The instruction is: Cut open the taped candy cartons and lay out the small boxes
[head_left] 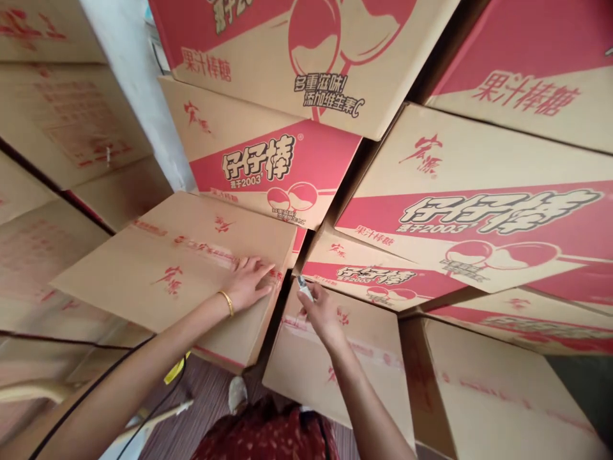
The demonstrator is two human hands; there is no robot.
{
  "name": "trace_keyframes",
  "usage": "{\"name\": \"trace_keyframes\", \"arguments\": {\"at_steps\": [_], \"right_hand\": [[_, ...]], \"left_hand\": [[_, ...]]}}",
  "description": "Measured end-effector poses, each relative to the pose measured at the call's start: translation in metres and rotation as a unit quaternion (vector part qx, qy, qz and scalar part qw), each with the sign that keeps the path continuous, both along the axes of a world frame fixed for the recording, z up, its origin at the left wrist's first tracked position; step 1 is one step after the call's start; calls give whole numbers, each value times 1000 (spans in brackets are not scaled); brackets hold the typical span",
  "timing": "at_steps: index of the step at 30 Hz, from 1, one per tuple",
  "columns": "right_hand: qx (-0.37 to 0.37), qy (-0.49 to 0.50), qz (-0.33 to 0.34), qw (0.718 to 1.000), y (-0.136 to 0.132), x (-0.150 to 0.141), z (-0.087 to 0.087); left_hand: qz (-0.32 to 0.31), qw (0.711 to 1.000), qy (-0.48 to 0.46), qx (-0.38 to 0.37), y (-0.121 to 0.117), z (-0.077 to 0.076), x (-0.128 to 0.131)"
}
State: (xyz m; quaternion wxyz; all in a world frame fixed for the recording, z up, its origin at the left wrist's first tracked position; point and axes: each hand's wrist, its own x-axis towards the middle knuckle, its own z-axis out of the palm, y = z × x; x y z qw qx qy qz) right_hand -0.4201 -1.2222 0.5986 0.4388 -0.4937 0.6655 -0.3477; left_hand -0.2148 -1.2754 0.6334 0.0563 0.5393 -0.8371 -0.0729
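The red garment [263,436] lies nearest; the left hand [248,285], spread flat, should brace the carton [191,255] clear of the small tool [305,289] the right hand [320,313] grips.

A pale wall or pillar [143,83] stands beside stacked cartons [81,121] at the left. The brownish floor [205,393] has fine stripes; the light is soft.

right carton [479,204]: 仔仔棒, 2003 | top-centre carton [268,64]: 果汁棒糖, 添加维生素C | front-left carton [191,262]: 宏源
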Motion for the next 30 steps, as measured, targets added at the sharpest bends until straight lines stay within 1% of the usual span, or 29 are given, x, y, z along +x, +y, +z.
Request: {"name": "trace_keyframes", "arguments": {"at_steps": [3,6,10,13,16,19,25,30], "right_hand": [[11,65,-10,998,-18,20,19],[37,112,2,993,-34,34,31],[42,177,11,983,-51,44,33],[53,252,20,966,-57,50,34],[70,308,42,948,-56,56,40],[81,333,70,937,-52,63,46],[92,355,96,925,-45,70,50],[105,367,105,918,-31,74,58]], "left_hand": [[-28,999,-5,-21,-25,-5,5],[-26,999,13,-42,-44,-16,9],[-28,993,56,-97,-55,-35,17],[-33,989,90,-114,-58,-42,22],[-35,987,101,-119,-58,-43,23],[-34,987,97,-126,-57,-44,23],[-25,987,96,-129,-55,-43,22],[-25,986,108,-123,-56,-45,23]]}}
